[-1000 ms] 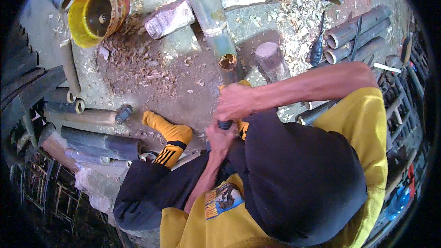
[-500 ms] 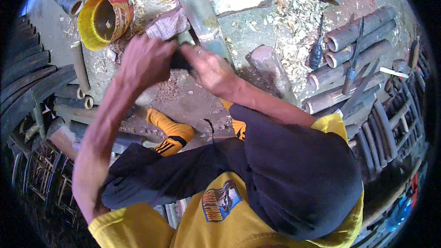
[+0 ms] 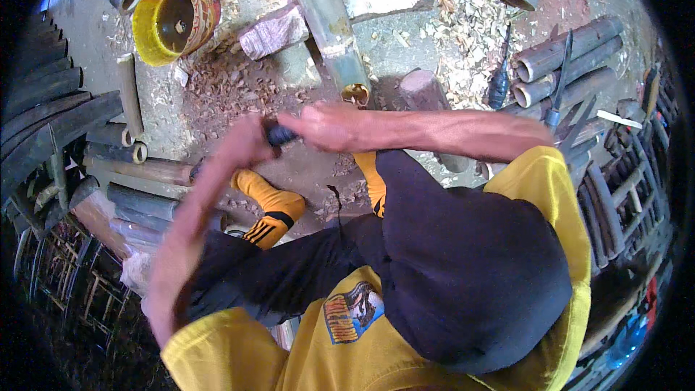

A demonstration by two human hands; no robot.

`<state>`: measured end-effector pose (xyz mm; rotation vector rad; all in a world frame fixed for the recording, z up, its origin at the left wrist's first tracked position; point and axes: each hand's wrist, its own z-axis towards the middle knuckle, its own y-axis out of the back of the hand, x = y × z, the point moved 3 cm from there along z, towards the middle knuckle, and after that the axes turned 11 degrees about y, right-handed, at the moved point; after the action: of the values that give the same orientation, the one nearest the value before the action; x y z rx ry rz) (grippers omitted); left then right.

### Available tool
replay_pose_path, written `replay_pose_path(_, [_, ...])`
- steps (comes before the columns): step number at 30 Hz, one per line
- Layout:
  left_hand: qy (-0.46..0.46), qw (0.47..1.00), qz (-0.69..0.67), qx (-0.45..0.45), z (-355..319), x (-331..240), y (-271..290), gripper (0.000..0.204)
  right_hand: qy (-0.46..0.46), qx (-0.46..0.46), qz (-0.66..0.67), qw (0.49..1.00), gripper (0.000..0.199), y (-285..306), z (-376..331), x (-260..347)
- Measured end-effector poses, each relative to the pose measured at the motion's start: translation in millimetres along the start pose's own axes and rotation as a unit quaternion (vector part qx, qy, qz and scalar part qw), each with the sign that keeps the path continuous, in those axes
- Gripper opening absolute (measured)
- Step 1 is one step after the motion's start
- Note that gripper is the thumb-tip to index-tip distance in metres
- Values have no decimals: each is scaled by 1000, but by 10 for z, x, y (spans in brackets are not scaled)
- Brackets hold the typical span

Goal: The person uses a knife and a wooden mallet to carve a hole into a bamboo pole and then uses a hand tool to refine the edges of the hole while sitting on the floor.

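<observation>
Both hands, left hand (image 3: 242,146) and right hand (image 3: 326,127), grip one dark handle (image 3: 281,135), probably a blade, near the propped bamboo pole (image 3: 329,25) end.

i wear a yellow short-sleeved shirt with a printed patch on the chest, both forearms bare. my left hand (image 3: 242,146) and right hand (image 3: 326,127) have no gloves. a dark hood or cloth covers my head. my trousers are black, and my socks are yellow-orange with black stripes.
</observation>
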<state>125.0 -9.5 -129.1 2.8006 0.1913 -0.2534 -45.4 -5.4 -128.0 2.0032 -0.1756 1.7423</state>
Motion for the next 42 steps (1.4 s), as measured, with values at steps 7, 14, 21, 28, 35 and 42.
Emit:
replay_pose_path(7, [145,871,-448,-140,-494,-1142,-1782,38,188,341,-178,904,11,-149,-531,-23])
replay_pose_path(14, [46,826,-474,-299,-411,-674,-1733,32,88,270,-217,934,14,-279,-220,31])
replay_pose_path(21, [-46,968,91,-231,-335,-362,266,34,-45,-100,-194,975,38,62,-57,59])
replay_pose_path(28, [-217,874,377,-218,179,-1215,1101,13,-117,-416,-14,902,45,272,-256,-176])
replay_pose_path(35, [121,941,-267,173,-448,-245,19,30,143,-253,-286,913,60,205,-611,205])
replay_pose_path(42, [-265,914,-289,-106,-598,-1520,-659,90,-164,-361,279,875,71,702,-1163,311])
